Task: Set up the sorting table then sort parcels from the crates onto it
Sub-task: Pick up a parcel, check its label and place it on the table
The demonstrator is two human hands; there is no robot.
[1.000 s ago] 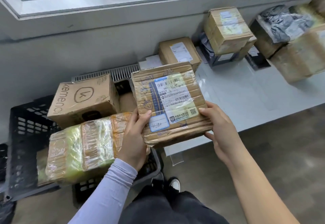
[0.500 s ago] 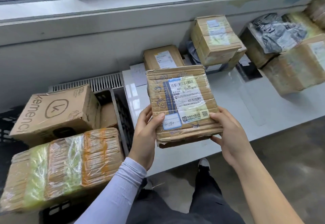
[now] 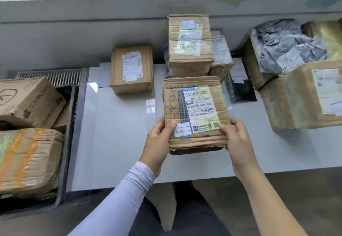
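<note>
Head view: parcel (image 3: 195, 114) is held label-up over the white sorting table (image 3: 118, 134), its long axis running near to far. Left hand (image 3: 159, 143) grips the near-left corner, thumb on top, fingers curled beneath; right hand (image 3: 236, 141) grips the near-right corner likewise. Both hands sit at the near edge, equally close. Bare tabletop lies directly below and to the left; other boxes (image 3: 131, 70) stand farther back. Crate (image 3: 70, 124) stands left of the table.
</note>
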